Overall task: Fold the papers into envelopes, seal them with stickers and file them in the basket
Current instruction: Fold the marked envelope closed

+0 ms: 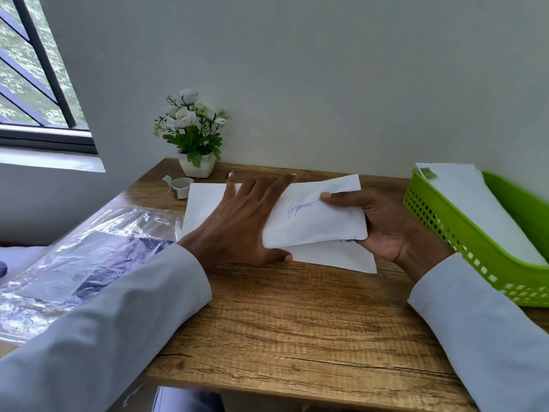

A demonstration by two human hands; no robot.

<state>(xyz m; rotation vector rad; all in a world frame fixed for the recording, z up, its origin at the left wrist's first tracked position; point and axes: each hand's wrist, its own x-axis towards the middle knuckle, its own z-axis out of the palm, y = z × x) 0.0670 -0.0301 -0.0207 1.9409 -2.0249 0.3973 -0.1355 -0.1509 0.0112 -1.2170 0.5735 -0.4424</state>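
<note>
A: Where's the folded paper (315, 215) rn?

B: Lifted just above the counter (297, 316), btwn both hands; right hand (389, 230) grips its right edge, thumb on top near the blue scribble, fingers curled under; slightly tilted.

A: And the left hand (240, 224)?

B: Spread wide, fingers straight; fingertips go behind the folded paper's left side, thumb lies along the near edge of the flat sheet (332, 257); whether the fingers actually touch the folded paper, can't tell.

A: That flat sheet is where, exactly?

B: On the counter, under both hands; sticks out beyond the left hand's fingers and below the right hand's palm.

A: Basket?

B: Green basket (463, 233) just right of the right hand, at the counter's edge; white envelopes (475, 209) lie inside, one w/ a small green sticker (427, 173) at its far corner.

A: Anything else near the hands?

B: Beyond the left hand's fingertips: potted white flowers (193, 135) by the wall; a small tape roll (179, 187) just left of those fingers; clear plastic wrap (74, 257) well left of the left sleeve, partly off the counter.
</note>
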